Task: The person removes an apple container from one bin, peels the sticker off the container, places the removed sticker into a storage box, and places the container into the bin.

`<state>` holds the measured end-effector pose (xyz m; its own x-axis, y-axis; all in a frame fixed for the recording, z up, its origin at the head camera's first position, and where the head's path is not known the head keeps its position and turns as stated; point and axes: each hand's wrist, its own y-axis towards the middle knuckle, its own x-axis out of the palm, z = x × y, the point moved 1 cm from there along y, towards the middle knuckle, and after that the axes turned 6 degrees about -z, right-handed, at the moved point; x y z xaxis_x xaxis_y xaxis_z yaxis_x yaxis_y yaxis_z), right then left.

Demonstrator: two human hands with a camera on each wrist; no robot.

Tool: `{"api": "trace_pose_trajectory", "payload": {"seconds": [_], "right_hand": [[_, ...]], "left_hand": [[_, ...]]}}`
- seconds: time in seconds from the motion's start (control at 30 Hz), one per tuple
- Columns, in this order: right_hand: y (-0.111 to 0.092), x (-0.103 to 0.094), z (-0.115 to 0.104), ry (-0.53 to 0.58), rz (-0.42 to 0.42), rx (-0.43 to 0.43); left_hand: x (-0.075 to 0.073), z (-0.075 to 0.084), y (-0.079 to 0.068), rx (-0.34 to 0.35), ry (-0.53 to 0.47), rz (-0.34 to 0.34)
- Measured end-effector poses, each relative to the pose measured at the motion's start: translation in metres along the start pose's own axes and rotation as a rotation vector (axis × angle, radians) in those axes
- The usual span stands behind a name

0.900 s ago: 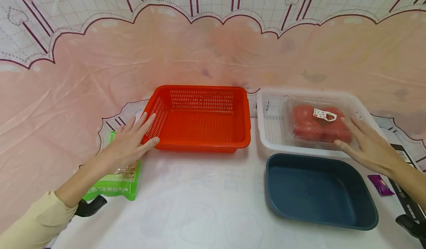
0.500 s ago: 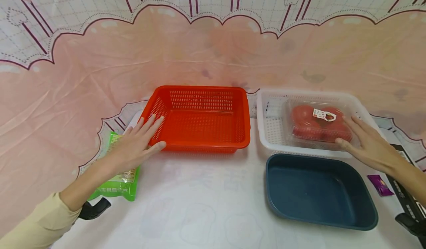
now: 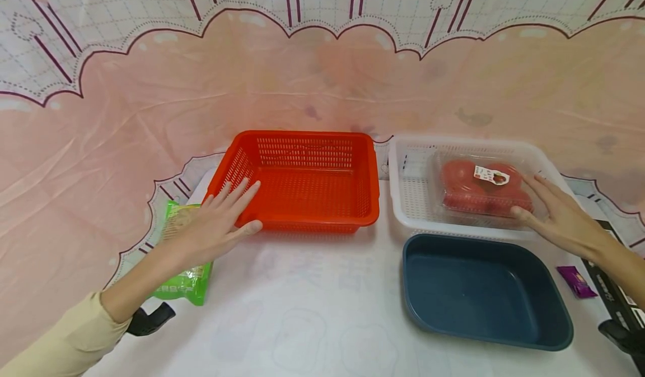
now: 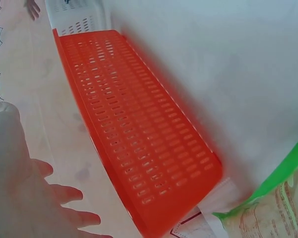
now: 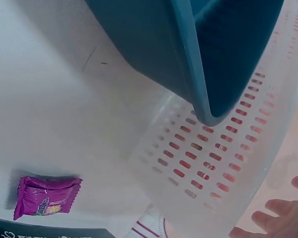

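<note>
My left hand (image 3: pixel 214 226), fingers spread and straight, hovers over the near left corner of the red slotted basket (image 3: pixel 307 198). Nothing is in it. Partly hidden under that forearm lies a green food packet (image 3: pixel 194 279). On the other side, my right hand (image 3: pixel 564 217) is held out with extended fingers over the right end of the white basket (image 3: pixel 410 198). Inside that basket sits a clear plastic box of tomatoes (image 3: pixel 468 189) with a white label, its right end overlapped by my fingertips in the head view. The left wrist view shows the red basket's slotted side (image 4: pixel 139 124).
In front of the white basket stands a dark blue tub (image 3: pixel 484 293). A small purple wrapped candy (image 5: pixel 47 196) lies to the tub's right, beside a black printed strip (image 3: pixel 612 293). A patterned pink cloth (image 3: pixel 302 85) rises behind the baskets.
My left hand has shifted right and slightly toward me, uncovering more of the green packet's upper part. My right hand has barely moved. Baskets, tub and tomatoes stay in place.
</note>
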<state>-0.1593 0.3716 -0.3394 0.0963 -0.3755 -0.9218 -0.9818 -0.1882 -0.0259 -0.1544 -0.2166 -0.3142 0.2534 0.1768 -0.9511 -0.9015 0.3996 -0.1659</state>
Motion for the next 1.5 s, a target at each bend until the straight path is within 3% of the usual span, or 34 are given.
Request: {"api": "trace_pose_trajectory", "payload": {"seconds": [0.3, 0.87, 1.07, 1.5], "right_hand": [[0.005, -0.004, 0.005, 0.049, 0.004, -0.047], [0.018, -0.011, 0.019, 0.134, -0.028, -0.057], [0.026, -0.016, 0.02, 0.137, -0.041, -0.042], [0.041, -0.026, 0.025, 0.124, -0.065, -0.016]], "left_hand": [[0.004, 0.007, 0.006, 0.035, -0.098, -0.004], [0.009, 0.024, 0.017, 0.031, -0.207, -0.006], [0.011, 0.038, 0.02, 0.062, -0.287, -0.022], [0.018, 0.068, 0.032, 0.126, -0.358, -0.029]]}}
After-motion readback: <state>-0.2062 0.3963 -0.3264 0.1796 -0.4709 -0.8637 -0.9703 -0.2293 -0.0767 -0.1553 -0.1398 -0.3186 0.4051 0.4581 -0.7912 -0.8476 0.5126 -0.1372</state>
